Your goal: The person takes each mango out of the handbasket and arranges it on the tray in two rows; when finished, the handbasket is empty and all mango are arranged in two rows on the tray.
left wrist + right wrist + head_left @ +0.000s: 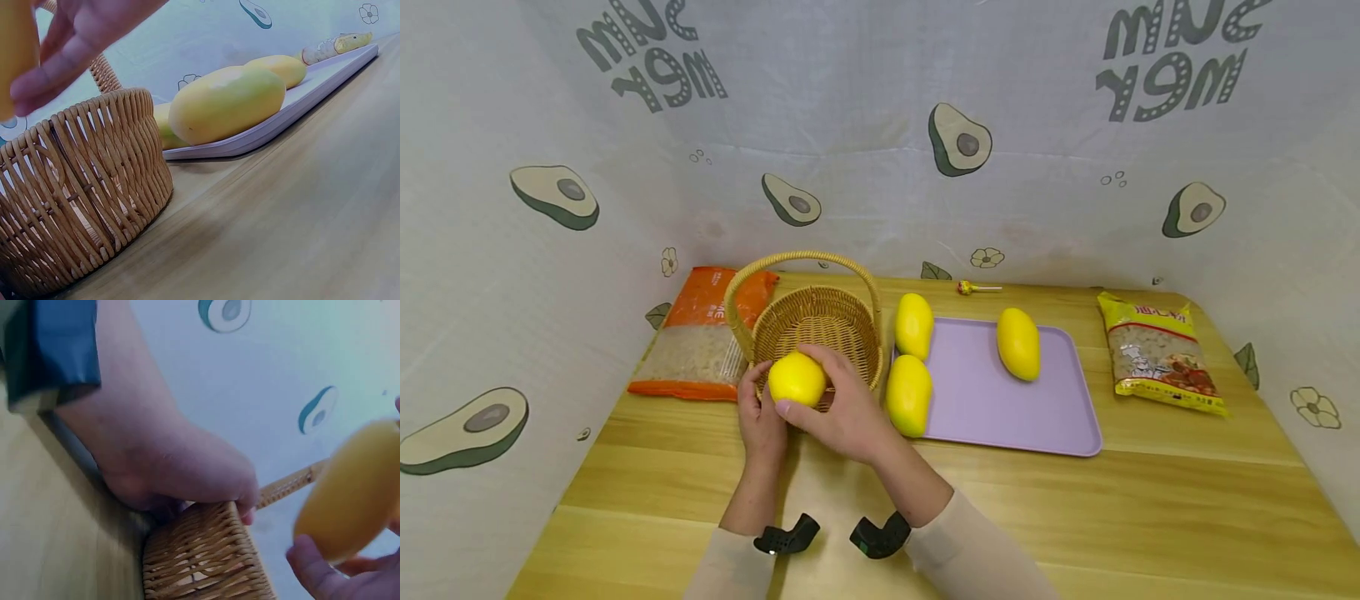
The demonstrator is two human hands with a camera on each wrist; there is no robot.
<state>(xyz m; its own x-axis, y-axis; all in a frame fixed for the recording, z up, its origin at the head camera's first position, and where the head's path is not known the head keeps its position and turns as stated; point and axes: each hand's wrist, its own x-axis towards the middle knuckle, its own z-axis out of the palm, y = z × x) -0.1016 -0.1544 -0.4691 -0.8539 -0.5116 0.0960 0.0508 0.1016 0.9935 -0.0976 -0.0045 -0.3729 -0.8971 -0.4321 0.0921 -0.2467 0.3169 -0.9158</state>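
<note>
My right hand grips a yellow mango between thumb and fingers, over the near rim of a wicker basket. The right wrist view shows this mango tilted above the basket's weave. At the basket's near left side, my left hand holds the rim, its fingertips bent over the edge. The arched handle stands upright. Two more mangoes lie just right of the basket, at the left edge of a lilac tray. Another mango lies on the tray's far part.
An orange bag of pale grains lies left of the basket, partly behind the handle. To the right of the tray is a yellow food packet. A lollipop lies by the back curtain, which encloses the wooden table.
</note>
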